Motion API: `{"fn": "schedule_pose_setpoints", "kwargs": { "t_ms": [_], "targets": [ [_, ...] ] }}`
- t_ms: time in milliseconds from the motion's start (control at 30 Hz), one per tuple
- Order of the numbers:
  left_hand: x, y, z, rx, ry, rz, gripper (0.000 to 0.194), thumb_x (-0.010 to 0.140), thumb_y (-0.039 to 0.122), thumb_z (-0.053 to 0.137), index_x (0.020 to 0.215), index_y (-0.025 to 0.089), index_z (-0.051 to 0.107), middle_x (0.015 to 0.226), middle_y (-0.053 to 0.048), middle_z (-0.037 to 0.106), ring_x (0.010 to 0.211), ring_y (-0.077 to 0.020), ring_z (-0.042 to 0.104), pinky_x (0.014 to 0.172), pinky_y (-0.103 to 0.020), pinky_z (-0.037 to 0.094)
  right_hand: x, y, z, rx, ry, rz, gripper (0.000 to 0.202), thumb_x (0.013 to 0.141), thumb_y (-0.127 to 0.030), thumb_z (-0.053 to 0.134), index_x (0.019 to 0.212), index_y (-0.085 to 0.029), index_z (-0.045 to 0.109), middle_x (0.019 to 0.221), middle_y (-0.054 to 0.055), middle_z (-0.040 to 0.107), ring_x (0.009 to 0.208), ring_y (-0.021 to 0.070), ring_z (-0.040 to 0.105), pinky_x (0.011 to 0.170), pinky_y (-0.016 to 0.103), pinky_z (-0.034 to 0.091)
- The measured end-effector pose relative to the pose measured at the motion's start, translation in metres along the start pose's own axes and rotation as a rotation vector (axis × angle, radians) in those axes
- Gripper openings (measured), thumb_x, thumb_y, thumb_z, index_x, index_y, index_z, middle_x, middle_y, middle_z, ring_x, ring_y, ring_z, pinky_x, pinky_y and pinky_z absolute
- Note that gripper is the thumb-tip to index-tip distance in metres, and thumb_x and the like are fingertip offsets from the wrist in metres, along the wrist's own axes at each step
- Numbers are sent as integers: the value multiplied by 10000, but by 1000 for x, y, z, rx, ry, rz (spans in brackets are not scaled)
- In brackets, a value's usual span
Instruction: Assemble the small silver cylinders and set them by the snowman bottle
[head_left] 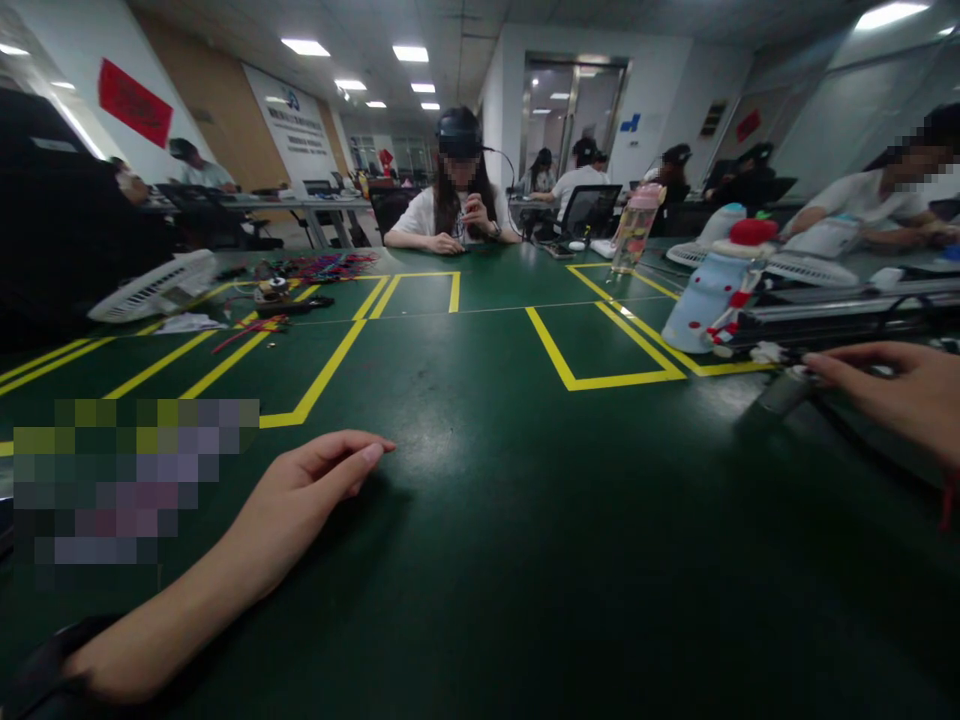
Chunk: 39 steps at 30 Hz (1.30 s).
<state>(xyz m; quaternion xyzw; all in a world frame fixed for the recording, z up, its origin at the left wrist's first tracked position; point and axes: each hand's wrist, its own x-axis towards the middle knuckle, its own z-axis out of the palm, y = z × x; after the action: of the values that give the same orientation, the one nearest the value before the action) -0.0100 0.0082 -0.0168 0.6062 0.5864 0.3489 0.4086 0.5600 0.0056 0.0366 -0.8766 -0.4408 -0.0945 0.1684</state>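
Note:
My left hand (322, 478) is over the green table (480, 480), with thumb and fingers pressed together. Anything held in that pinch is too small or hidden to make out. At the right edge, the fingertips of my right hand (900, 390) are on a short grey cylinder (784, 392), which looks like a small motor and tilts over the table. A small white piece (766, 352) shows beside its upper end. Part of my right hand's grip is hidden behind the thumb and fingers. A light blue bottle (705, 300) with a red top stands just beyond it.
Yellow tape lines (622, 382) mark the table. At the left lie a white fan (157, 285), a wire bundle (326, 268) and a pixelated patch. A clear pink-lidded bottle (637, 230) and dark metal rails (840, 310) are at the right. A person (457, 205) sits opposite.

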Motion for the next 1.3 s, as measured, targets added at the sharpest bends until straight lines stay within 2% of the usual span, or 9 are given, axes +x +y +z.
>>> {"fn": "schedule_pose_setpoints", "kwargs": {
  "t_ms": [267,433,567,733,833,967,1100,1167,1300],
  "targets": [
    [0,1,0,-17,0,14,274,825,494,628,980,275,683,715,39,536,658,-129,458,599,-228,359,4,8,5,89,-99,39,358,777,-447,602,1070,-268,703,962,73,690,790,205,584,694,327,397],
    [0,3,0,8,5,9,290,825,495,617,987,265,685,735,30,564,668,-142,485,599,-233,377,-16,-3,21,146,92,-149,520,656,-513,697,1057,-184,680,931,97,688,825,240,628,715,344,451],
    [-2,7,2,36,2,24,291,821,495,617,970,254,684,714,30,563,661,-149,491,600,-239,384,-73,-64,23,406,163,-516,441,765,-412,648,1130,-166,626,1064,98,661,898,186,638,811,304,493],
    [-4,9,2,64,15,51,283,830,490,605,964,253,682,725,21,584,659,-154,510,591,-242,392,-170,-163,10,767,-186,-982,331,829,-309,608,1147,-228,562,1153,61,617,1048,169,594,930,343,497],
    [-4,11,1,90,6,69,279,845,484,585,964,251,682,724,17,593,653,-154,521,579,-241,401,-201,-192,8,885,-394,-1111,283,848,-276,583,1124,-231,543,1156,49,607,1073,141,577,940,307,494],
    [-9,22,7,222,-24,154,258,869,447,556,981,251,681,821,-8,626,722,-177,562,625,-268,433,-207,-195,17,923,-542,-1041,401,824,-295,618,1202,-259,490,1177,36,588,1064,131,577,938,306,491],
    [-19,48,33,355,-82,395,246,878,376,561,1087,286,654,1072,-43,583,962,-223,553,796,-329,454,-206,-192,27,975,-656,-875,636,730,-329,714,1269,-250,386,1140,45,600,1021,144,603,902,319,509],
    [-23,64,50,345,-95,499,235,883,358,559,1088,295,655,1061,-43,570,1010,-225,533,876,-359,434,-206,-193,29,1002,-684,-855,558,739,-304,704,1211,-234,414,1119,52,604,1007,147,610,886,318,512],
    [-21,86,68,309,-138,535,148,859,348,598,907,285,723,914,-34,560,904,-214,542,779,-345,455,-205,-195,28,1029,-730,-850,539,743,-310,704,1191,-229,416,1100,52,610,987,145,615,862,313,516]
  ]
}}
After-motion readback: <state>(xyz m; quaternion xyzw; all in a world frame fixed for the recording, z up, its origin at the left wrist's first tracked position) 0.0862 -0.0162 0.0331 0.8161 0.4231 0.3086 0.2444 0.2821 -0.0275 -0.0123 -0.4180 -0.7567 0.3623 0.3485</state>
